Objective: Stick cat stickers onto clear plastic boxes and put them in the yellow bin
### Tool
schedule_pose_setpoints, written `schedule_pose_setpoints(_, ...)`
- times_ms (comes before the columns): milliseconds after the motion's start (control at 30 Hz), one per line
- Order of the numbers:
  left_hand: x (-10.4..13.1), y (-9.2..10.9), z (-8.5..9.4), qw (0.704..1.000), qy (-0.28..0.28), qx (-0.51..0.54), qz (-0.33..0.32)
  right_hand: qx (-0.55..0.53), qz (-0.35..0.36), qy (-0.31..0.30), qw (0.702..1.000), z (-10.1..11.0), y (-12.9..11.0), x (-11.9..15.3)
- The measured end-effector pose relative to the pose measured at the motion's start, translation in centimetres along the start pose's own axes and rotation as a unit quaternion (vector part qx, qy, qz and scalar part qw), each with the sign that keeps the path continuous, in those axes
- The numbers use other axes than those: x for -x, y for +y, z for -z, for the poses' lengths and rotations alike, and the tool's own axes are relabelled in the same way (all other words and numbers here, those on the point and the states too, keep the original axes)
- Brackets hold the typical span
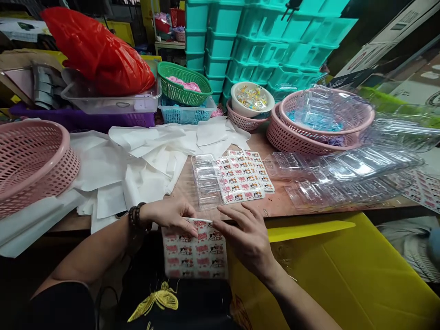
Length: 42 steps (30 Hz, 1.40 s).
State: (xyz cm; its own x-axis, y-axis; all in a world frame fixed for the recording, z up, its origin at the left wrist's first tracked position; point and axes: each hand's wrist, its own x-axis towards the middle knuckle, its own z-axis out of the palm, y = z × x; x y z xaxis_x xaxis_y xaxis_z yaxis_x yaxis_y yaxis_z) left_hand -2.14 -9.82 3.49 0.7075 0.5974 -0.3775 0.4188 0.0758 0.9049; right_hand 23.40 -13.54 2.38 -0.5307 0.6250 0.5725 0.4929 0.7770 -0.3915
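Note:
A sticker sheet (195,252) with rows of small pink and cartoon labels hangs over my lap at the table's front edge. My left hand (173,213) pinches its top edge between thumb and fingers. At the sheet's upper right corner, my right hand (249,236) has its fingers stretched out, the fingertips against or very near the edge. Just beyond the hands lies a clear plastic tray (206,181) with several compartments. It stands beside a stack of more sticker sheets (245,174) and partly overlaps it.
White backing papers (147,156) spread over the table's left half, beside a pink basket (37,156). Clear plastic packs (343,178) pile up at right, below stacked pink baskets (319,119). Teal bins (261,41) rise behind. A yellow board (343,266) stands below the front edge.

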Motion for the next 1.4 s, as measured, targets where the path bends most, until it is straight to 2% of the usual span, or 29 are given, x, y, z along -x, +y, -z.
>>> schedule_pose_setpoints(100, -0.8, -1.4, 0.3, 0.985, -0.099, 0.124, 0.061, 0.050, 0.101, -0.019, 0.993, 0.3, 0.4, 1.2)
schedule_pose_setpoints(167, -1.2, -2.3, 0.6, 0.982, -0.114, 0.137, 0.068, 0.057, 0.177, -0.012, 0.982, 0.5, 0.3, 1.6)
schedule_pose_setpoints(233, -1.3, -2.6, 1.1, 0.982, -0.108, 0.142, 0.067, 0.048, 0.217, 0.033, 0.974, 0.7, 0.1, 1.3)
schedule_pose_setpoints(267, -1.1, -2.6, 1.5, 0.982, -0.100, 0.145, 0.067, 0.026, 0.198, 0.064, 0.978, 0.9, 0.2, 0.9)
schedule_pose_setpoints(300, -0.9, -2.5, 1.9, 0.984, -0.087, 0.139, 0.062, -0.011, 0.144, 0.101, 0.984, 1.1, 0.3, 0.2)
schedule_pose_setpoints(367, -0.1, -1.8, 2.4, 0.996, -0.037, 0.075, 0.034, -0.120, -0.048, 0.155, 0.979, 1.5, 1.3, -1.8)
schedule_pose_setpoints(400, 0.3, -1.5, 2.4, 1.000, 0.000, 0.016, 0.010, -0.183, -0.156, 0.154, 0.958, 1.6, 2.1, -3.0)
schedule_pose_setpoints(433, 0.7, -1.1, 2.3, 0.997, 0.047, -0.058, -0.019, -0.242, -0.254, 0.135, 0.927, 1.6, 3.0, -4.3)
schedule_pose_setpoints(467, 0.9, -0.8, 1.9, 0.985, 0.100, -0.135, -0.048, -0.293, -0.331, 0.087, 0.893, 1.6, 4.1, -5.5)
schedule_pose_setpoints(533, 1.2, -0.5, 0.8, 0.941, 0.199, -0.259, -0.086, -0.358, -0.417, -0.028, 0.835, 1.0, 6.1, -7.4)
schedule_pose_setpoints(600, 1.1, -0.5, -0.5, 0.899, 0.265, -0.333, -0.098, -0.377, -0.444, -0.088, 0.808, 0.1, 7.7, -8.5)
schedule_pose_setpoints(700, 0.4, -0.9, -1.8, 0.873, 0.285, -0.384, -0.100, -0.371, -0.449, -0.105, 0.806, -1.1, 8.6, -9.0)
schedule_pose_setpoints(933, -0.9, -1.6, -2.2, 0.870, 0.266, -0.404, -0.091, -0.359, -0.461, -0.131, 0.801, -1.5, 8.3, -9.0)
schedule_pose_setpoints(1400, -1.2, -2.6, -2.5, 0.873, 0.254, -0.406, -0.099, -0.331, -0.458, -0.134, 0.814, -1.9, 8.4, -8.7)
